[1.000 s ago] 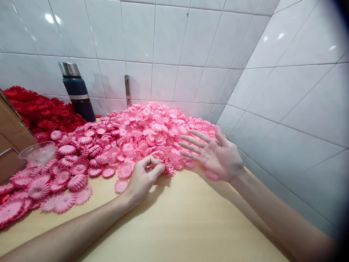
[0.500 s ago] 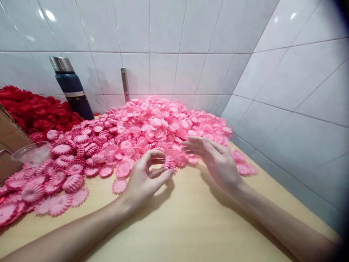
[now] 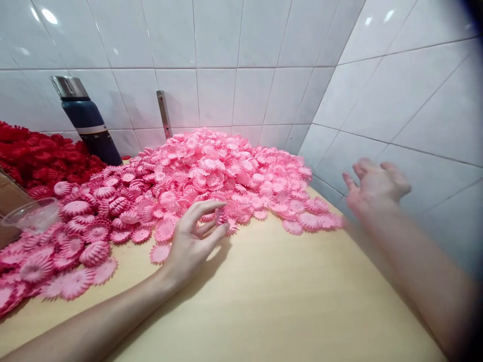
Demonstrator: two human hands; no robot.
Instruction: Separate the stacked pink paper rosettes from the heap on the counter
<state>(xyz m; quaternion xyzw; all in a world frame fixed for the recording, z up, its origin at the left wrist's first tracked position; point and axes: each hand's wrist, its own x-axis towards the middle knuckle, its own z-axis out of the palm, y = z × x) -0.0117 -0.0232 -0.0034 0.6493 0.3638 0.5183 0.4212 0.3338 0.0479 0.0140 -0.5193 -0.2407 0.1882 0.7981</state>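
My left hand (image 3: 198, 231) is closed in a loose pinch on a small pink scalloped disc (image 3: 221, 216), held just above the table at the front of the pile. Fingers partly hide that disc. My right hand (image 3: 379, 186) is raised at the right, in front of the tiled side wall, blurred by motion. Its fingers are apart and I see nothing in it. A large heap of pink petal-edged discs (image 3: 215, 166) lies behind my left hand, with darker-edged pink ones spreading to the left. Several loose discs (image 3: 309, 221) lie at the heap's right end.
A dark blue bottle (image 3: 90, 125) with a steel cap stands behind the heap. Red pieces (image 3: 49, 163) are piled at the far left. A clear plastic cup (image 3: 33, 216) rests beside a cardboard box (image 3: 9, 206). White tiled walls (image 3: 219, 95) border the table (image 3: 264, 296).
My right hand has moved right and up, away from the pile, toward the side wall. My left hand stays by the heap with the disc. The view has shifted slightly right.
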